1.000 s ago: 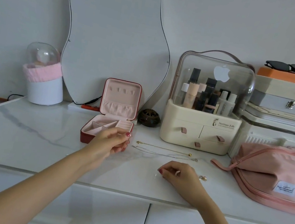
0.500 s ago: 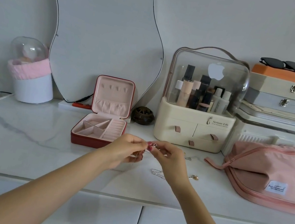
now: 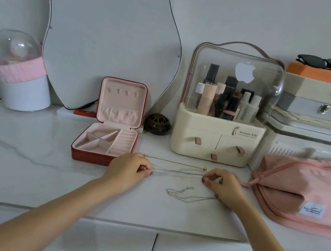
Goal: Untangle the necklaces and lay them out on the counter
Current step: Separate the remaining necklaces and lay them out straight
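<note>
Though flanked by jewelry box (image 3: 105,143) and pink bag (image 3: 307,192), hands' (image 3: 130,169) chain (image 3: 176,171) taut.

Only one view, from a head-worn wide-angle camera. Looking forward and slightly down over the marble counter (image 3: 22,155), toward the wall and the wavy mirror (image 3: 109,38) leaning there. Sitting close: both forearms entering from the bottom edge, the left hand (image 3: 127,170) and right hand (image 3: 223,185) near the centre. Bending straight lines at the borders.
</note>
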